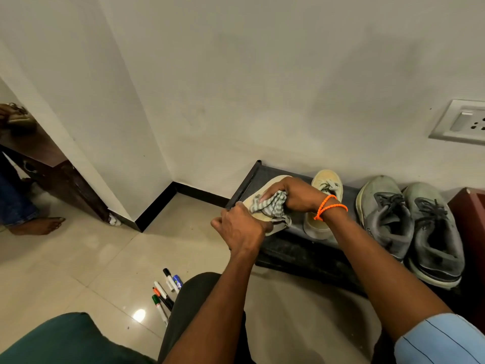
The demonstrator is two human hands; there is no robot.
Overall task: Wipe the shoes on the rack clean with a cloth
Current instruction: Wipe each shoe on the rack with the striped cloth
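Note:
A low black shoe rack (296,248) stands against the wall. My left hand (240,227) grips a cream shoe (265,190) that is turned sole-up over the rack's left end. My right hand (294,197), with orange bands at the wrist, holds a bunched grey-and-white striped cloth (270,207) pressed on that sole. Its cream partner (325,206) stands upright on the rack just to the right, partly behind my right wrist. A pair of worn grey sneakers (409,227) sits further right on the rack.
Several marker pens (166,292) lie on the tiled floor by my knee. A dark wooden table (49,164) and another person's bare foot (39,225) are at the left. A maroon box (469,227) borders the rack's right end; a wall socket (462,123) is above.

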